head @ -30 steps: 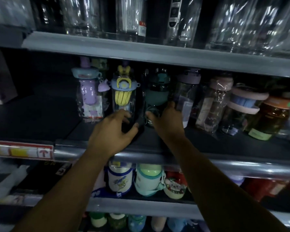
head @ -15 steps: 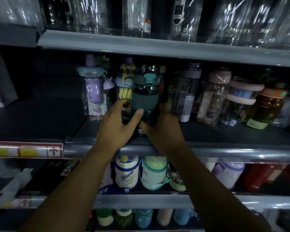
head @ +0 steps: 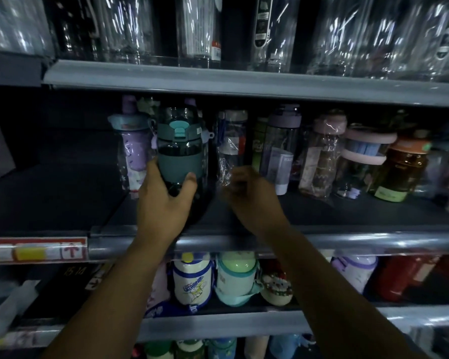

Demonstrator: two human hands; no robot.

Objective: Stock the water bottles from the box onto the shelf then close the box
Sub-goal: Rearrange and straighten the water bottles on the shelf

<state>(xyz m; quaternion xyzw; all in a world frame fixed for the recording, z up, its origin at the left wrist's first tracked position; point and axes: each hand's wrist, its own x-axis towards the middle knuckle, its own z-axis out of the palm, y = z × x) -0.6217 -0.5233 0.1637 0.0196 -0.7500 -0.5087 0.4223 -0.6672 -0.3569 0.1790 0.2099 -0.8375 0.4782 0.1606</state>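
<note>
Teal-banded bottle (head: pixel 179 154) gripped low by my left hand (head: pixel 163 203) at the shelf (head: pixel 347 216); my right hand (head: pixel 249 195) is blurred, grasp I cannot tell.

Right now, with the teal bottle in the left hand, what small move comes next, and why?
Probably slide the teal bottle back into the row and let go: the left hand grips its lower body, and it stands upright ahead of the lilac bottle and wrapped clear bottle either side.

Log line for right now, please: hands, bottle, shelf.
left hand grips teal bottle, upright, at middle shelf | right hand beside wrapped bottle, grip unclear from blur | box not in view
</note>
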